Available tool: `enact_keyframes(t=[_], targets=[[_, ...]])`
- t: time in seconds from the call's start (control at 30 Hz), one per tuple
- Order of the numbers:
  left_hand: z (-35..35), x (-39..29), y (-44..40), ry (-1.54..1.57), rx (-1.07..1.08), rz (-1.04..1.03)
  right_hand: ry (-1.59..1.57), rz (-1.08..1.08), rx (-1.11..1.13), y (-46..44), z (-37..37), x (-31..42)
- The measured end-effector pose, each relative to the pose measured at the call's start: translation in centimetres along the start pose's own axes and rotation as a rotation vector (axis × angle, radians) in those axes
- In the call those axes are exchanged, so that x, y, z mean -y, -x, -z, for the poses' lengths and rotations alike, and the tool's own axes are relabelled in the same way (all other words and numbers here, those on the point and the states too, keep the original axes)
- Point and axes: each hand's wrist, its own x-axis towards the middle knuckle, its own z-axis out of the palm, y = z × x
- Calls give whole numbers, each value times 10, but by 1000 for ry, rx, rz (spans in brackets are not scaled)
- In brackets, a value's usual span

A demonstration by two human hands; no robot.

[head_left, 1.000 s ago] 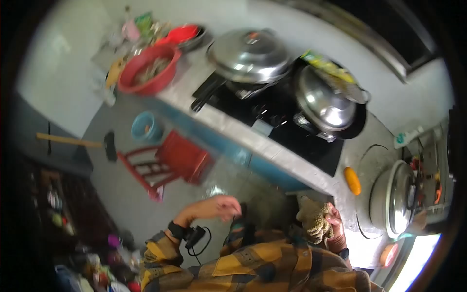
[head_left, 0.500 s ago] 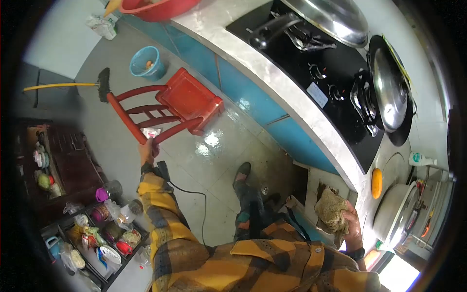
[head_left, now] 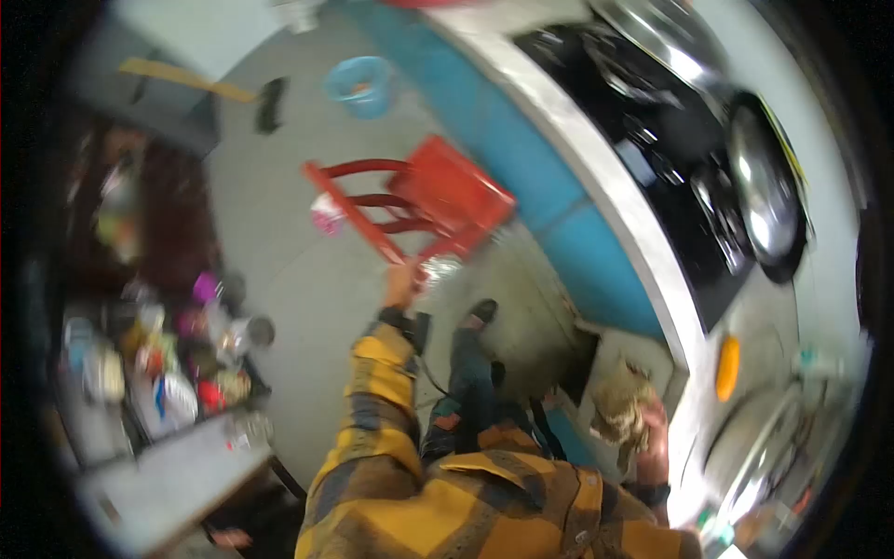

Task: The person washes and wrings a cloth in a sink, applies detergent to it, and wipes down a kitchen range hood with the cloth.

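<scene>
My left hand grips the top rail of a red chair at one end. The chair's seat lies toward the blue counter front, and its slatted back faces left. In my right hand is a rumpled brown cloth, held beside the counter's near end. A pink and white packet lies on the floor just left of the chair back. Motion blurs the view.
A blue bucket and a yellow-handled broom are beyond the chair. The counter carries a black stove, lidded pans and a yellow-orange oblong item. Crates of groceries and a white tabletop are at left.
My view has turned, so the room appears shifted. The chair has moved right over the floor with my left hand, and the packet now lies outside its back. My right hand still holds the cloth.
</scene>
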Motion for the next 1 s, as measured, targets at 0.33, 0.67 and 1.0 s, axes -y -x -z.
enact_keyframes(t=[0.33,0.67,1.0], targets=[[-2,81,190,4,194,232,349,-453,684,-54,-173,-69],[3,129,204,80,200,277,530,-611,992,-9,-293,-135],[-43,141,197,-304,79,196,442,-563,885,19,-251,-120]])
